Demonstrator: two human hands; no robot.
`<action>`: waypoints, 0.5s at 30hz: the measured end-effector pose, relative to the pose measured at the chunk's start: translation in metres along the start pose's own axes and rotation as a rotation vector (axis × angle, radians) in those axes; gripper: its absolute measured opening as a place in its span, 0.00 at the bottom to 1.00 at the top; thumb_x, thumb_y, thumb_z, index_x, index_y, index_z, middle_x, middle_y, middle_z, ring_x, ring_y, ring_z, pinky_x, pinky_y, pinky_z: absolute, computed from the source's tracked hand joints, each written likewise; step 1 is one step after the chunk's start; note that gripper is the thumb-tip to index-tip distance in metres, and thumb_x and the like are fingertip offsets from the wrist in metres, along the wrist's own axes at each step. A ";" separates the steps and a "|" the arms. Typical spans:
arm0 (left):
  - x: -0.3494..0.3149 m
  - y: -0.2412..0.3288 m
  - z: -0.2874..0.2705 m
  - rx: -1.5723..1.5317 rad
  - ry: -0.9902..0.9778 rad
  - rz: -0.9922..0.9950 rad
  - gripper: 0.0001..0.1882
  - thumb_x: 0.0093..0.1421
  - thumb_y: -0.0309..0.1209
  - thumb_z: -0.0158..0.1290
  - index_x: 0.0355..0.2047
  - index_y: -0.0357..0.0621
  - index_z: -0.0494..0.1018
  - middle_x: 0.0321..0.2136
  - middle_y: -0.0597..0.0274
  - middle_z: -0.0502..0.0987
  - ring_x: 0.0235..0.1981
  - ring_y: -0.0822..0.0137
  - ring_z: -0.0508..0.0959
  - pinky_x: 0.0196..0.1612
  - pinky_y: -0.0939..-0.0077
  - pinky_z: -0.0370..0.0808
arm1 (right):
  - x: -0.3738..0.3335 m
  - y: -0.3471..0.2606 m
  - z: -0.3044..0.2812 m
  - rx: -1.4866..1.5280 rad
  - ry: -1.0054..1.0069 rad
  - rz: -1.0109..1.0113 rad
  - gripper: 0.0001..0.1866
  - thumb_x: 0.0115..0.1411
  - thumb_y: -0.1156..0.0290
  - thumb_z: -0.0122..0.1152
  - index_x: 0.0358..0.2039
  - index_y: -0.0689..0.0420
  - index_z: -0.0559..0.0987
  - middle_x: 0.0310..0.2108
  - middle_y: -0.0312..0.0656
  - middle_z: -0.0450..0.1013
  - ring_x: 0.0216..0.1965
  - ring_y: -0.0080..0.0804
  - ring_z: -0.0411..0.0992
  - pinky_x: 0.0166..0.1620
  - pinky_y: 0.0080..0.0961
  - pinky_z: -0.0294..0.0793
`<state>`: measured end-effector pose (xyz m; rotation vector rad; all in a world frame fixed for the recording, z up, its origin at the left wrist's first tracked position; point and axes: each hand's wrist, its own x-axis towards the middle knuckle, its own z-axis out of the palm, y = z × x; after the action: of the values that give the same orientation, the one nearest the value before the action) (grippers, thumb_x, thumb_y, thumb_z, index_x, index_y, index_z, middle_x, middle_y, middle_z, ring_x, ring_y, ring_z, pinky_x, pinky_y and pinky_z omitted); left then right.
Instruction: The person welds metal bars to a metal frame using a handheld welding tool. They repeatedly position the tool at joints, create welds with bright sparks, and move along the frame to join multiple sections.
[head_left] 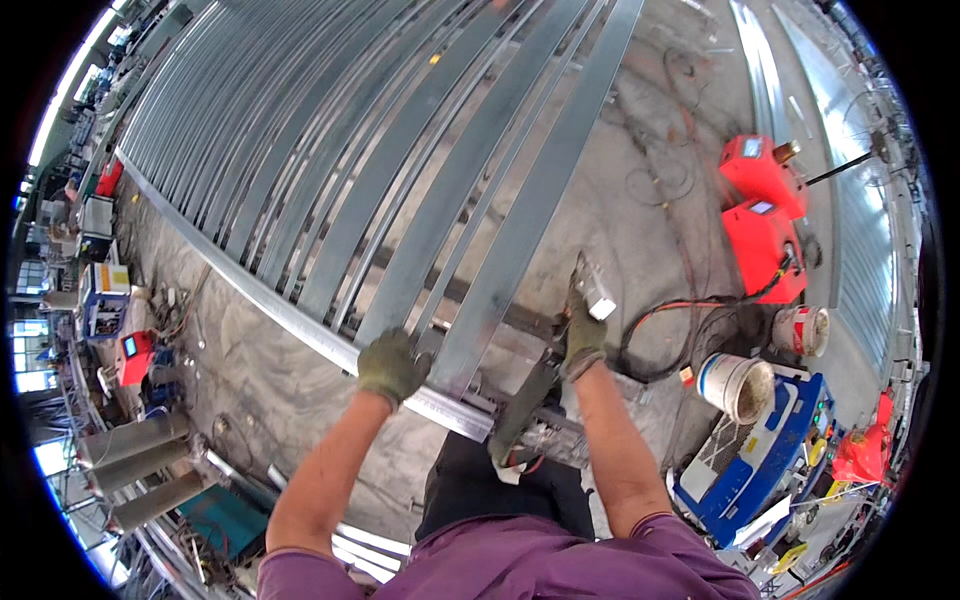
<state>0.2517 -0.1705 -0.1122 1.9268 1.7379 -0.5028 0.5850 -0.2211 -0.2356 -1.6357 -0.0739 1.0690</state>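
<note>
My left hand (393,367), in an olive-green work glove, is closed over the edge of a long pale metal rail (290,318), its thumb out to the right. Beneath its fingers lies the near end of a flat grey metal slat (425,265). Several such slats run from the rail toward the far side. My right hand (584,335), gloved alike, is right of the last slat (545,190), closed around a short silvery metal block (598,295). Just left of that hand a dark green strip-like piece (525,410) slants down toward my legs; its kind is unclear.
Two red machines (765,250) with cables stand on the concrete floor to the right. Nearer are a white bucket (735,388), another bucket (800,330) and a blue-and-white machine (755,460). Pipes (135,445) and another red machine (133,357) are at left.
</note>
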 end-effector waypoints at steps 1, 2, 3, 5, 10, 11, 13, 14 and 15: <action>-0.007 -0.009 0.016 -0.046 0.095 0.037 0.30 0.65 0.54 0.65 0.54 0.42 0.81 0.56 0.44 0.84 0.61 0.42 0.84 0.64 0.45 0.80 | 0.007 0.014 0.002 -0.006 0.022 0.035 0.19 0.71 0.54 0.78 0.50 0.55 0.85 0.29 0.34 0.80 0.24 0.29 0.78 0.28 0.33 0.79; -0.013 -0.018 0.032 -0.093 0.197 0.069 0.29 0.63 0.54 0.65 0.52 0.41 0.80 0.55 0.43 0.83 0.60 0.40 0.83 0.65 0.43 0.79 | 0.011 0.025 0.007 -0.010 0.036 0.068 0.17 0.71 0.56 0.77 0.49 0.55 0.85 0.30 0.34 0.81 0.24 0.30 0.78 0.28 0.34 0.79; -0.023 -0.020 0.037 -0.127 0.298 0.081 0.31 0.63 0.54 0.66 0.54 0.40 0.80 0.58 0.41 0.82 0.64 0.38 0.80 0.69 0.41 0.74 | 0.007 0.025 0.010 0.021 0.027 0.140 0.15 0.71 0.58 0.77 0.47 0.55 0.85 0.30 0.36 0.81 0.24 0.30 0.78 0.28 0.33 0.79; -0.043 -0.018 0.049 -0.137 0.476 0.039 0.34 0.62 0.54 0.67 0.58 0.40 0.79 0.63 0.39 0.78 0.70 0.36 0.74 0.76 0.38 0.67 | 0.009 0.048 -0.006 0.024 -0.032 0.180 0.16 0.68 0.56 0.78 0.44 0.54 0.87 0.31 0.37 0.82 0.26 0.32 0.79 0.31 0.36 0.79; -0.061 -0.021 0.096 -0.262 0.728 -0.189 0.48 0.65 0.57 0.68 0.74 0.37 0.69 0.77 0.31 0.64 0.81 0.30 0.59 0.82 0.34 0.57 | 0.023 0.063 -0.011 -0.541 -0.098 0.167 0.26 0.63 0.51 0.78 0.50 0.61 0.88 0.41 0.48 0.87 0.39 0.40 0.84 0.44 0.43 0.82; -0.061 -0.022 0.103 -0.381 0.785 -0.280 0.52 0.67 0.55 0.71 0.78 0.33 0.63 0.78 0.28 0.63 0.82 0.33 0.59 0.83 0.39 0.57 | 0.018 0.063 -0.011 -0.737 -0.105 0.121 0.28 0.63 0.51 0.78 0.51 0.62 0.88 0.42 0.49 0.87 0.41 0.41 0.85 0.47 0.44 0.82; -0.045 -0.039 0.149 -0.809 0.811 -0.459 0.54 0.67 0.53 0.72 0.79 0.29 0.60 0.79 0.26 0.61 0.83 0.37 0.57 0.84 0.45 0.57 | 0.013 0.063 -0.002 -0.790 -0.097 0.143 0.29 0.62 0.50 0.79 0.52 0.63 0.87 0.43 0.51 0.87 0.43 0.44 0.85 0.50 0.44 0.82; -0.036 -0.044 0.167 -1.025 0.817 -0.557 0.55 0.67 0.52 0.73 0.80 0.27 0.59 0.79 0.25 0.60 0.84 0.38 0.56 0.85 0.48 0.56 | 0.013 0.065 0.002 -0.819 -0.100 0.152 0.30 0.62 0.50 0.79 0.53 0.63 0.87 0.43 0.51 0.87 0.44 0.45 0.85 0.52 0.44 0.82; -0.028 -0.040 0.171 -1.058 0.826 -0.684 0.43 0.69 0.44 0.74 0.69 0.22 0.68 0.71 0.39 0.73 0.71 0.57 0.74 0.70 0.60 0.75 | 0.019 0.077 -0.003 -0.896 -0.120 -0.003 0.30 0.61 0.50 0.79 0.51 0.63 0.88 0.43 0.54 0.88 0.44 0.48 0.85 0.52 0.45 0.82</action>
<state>0.2184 -0.2900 -0.2393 0.7408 2.3892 0.9945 0.5625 -0.2422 -0.3091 -2.3450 -0.7204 1.2120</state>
